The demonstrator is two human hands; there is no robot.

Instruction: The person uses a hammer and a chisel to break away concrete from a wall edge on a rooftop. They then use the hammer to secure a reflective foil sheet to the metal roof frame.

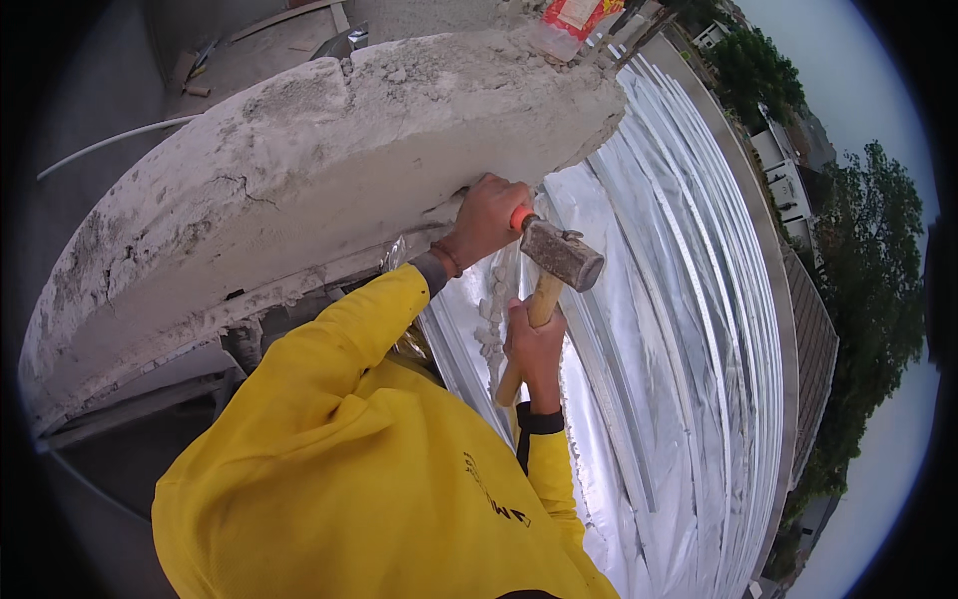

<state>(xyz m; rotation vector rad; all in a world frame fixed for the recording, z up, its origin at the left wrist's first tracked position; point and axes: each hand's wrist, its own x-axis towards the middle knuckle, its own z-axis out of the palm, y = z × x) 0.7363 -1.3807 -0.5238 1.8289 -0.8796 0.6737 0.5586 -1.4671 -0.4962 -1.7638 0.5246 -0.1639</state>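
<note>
My left hand (487,222) is closed around a chisel, held against the side of a rough concrete wall (379,170). Only the chisel's orange end (520,217) shows beyond my fist; its blade is hidden. My right hand (536,344) grips the wooden handle (545,297) of a club hammer. The hammer's worn grey metal head (567,256) overlaps the chisel's end in the view, and I cannot tell whether they touch. Beneath my hands, crumbled mortar (493,314) lies in a strip along the silver sheeting.
Shiny foil sheeting (624,290) with metal battens (611,399) slopes away on the right, ending at a long edge (773,260). A red and yellow packet (577,18) sits atop the wall's far end. A pale pipe (115,142) is at left; trees (868,270) stand beyond.
</note>
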